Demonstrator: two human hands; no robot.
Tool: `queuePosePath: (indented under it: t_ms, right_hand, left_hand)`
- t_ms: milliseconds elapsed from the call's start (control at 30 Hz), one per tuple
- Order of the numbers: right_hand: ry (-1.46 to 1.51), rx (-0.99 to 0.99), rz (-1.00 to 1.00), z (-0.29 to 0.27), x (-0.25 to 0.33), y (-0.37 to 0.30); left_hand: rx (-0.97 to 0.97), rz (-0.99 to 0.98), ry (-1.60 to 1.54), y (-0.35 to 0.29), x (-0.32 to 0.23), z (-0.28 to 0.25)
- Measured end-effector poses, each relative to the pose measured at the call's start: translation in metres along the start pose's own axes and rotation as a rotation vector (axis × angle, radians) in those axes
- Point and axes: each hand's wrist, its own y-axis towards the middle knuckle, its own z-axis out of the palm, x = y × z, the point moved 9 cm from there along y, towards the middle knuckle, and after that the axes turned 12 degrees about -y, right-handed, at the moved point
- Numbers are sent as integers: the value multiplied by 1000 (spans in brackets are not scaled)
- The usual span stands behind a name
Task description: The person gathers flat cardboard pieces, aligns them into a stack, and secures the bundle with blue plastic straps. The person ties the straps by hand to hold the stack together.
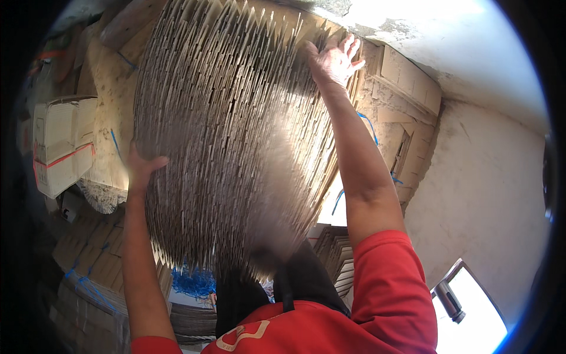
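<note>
Cardboard stack [230, 130], composed of many thin sheets with their edges facing us, occupies the middle of the scene, between our two hands. Our left hand [141, 169] is positioned at the left side of the stack, its thumb extended over the sheet edges; its fingers are blurred, and we cannot tell whether they are clamped on the stack. Our right hand [335, 62] is positioned at the far right part of the stack, with its fingers spread apart. To the left of the stack, we observe a cardboard box [59, 127] with a red strap [69, 156] across it. At the near left is a cardboard bundle [97, 259] with blue cord [88, 288]. Tangled blue strapping [193, 283] is located near, to the left of our dark trousers [312, 274]. To the right, flattened cartons [410, 88] are located beside a pale wall [489, 171].
</note>
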Motion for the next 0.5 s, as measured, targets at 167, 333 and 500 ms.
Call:
queuePosePath:
  t_ms: [167, 333, 500]
  right_hand:
    - [6, -252, -255, -12, 3, -3]
    - [15, -268, -670, -22, 36, -13]
    - [-30, -219, -825, -17, 58, -12]
  left_hand:
    - [-7, -1, 18, -1, -7, 0]
    - [-45, -35, 122, 0, -2, -7]
    - [-54, -82, 125, 1, 1, -4]
